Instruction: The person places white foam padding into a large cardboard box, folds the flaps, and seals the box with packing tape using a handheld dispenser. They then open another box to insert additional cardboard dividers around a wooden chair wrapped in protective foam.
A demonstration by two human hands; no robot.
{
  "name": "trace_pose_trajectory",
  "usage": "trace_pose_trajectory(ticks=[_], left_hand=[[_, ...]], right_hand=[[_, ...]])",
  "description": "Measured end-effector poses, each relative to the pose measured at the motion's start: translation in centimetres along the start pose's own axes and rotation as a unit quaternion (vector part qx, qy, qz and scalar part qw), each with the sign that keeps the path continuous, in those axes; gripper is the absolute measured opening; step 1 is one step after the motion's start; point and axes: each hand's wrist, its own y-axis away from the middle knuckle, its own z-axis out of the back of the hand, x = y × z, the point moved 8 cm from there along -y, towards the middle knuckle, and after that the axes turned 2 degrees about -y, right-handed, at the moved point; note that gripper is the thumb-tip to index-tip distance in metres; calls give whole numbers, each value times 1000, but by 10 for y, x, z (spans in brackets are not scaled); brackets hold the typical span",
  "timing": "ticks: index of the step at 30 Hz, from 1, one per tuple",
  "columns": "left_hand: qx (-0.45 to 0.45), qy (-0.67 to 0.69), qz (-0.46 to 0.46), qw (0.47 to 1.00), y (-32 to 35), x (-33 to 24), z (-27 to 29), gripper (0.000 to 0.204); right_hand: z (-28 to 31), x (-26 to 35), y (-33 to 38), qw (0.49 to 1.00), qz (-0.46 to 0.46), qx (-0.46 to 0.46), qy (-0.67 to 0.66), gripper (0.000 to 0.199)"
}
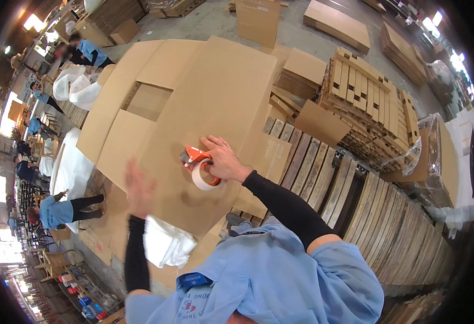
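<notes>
Two hands working a big cardboard box (204,102), tape dispenser (198,162) sitting near its near edge.
Right hand (223,161) is gripping the orange dispenser; left hand (138,189) is hovering blurred, fingers spread, holding nothing. Flaps looking unpressed, so tape may be wrinkling or running crooked.

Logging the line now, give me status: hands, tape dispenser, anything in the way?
Right hand grips orange tape dispenser, pressed on big cardboard box. Left hand open, blurred, above box's near edge. White foam wrap below that edge; nothing blocks dispenser.
</notes>
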Motion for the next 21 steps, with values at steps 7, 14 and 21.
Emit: trace_pose_trajectory(ticks=[7,14,21], left_hand=[[27,-289,99,952,58,73,-108,59],[-95,-242,311,914,98,84,-103,79],[-155,-111,380,905,114,105,-93,92]], right_hand=[[-2,-36,-1,986,27,127,103,37],[-19,-16,-17,985,12,72,158,36],[-7,-12,-33,982,-54,177,21,87]])
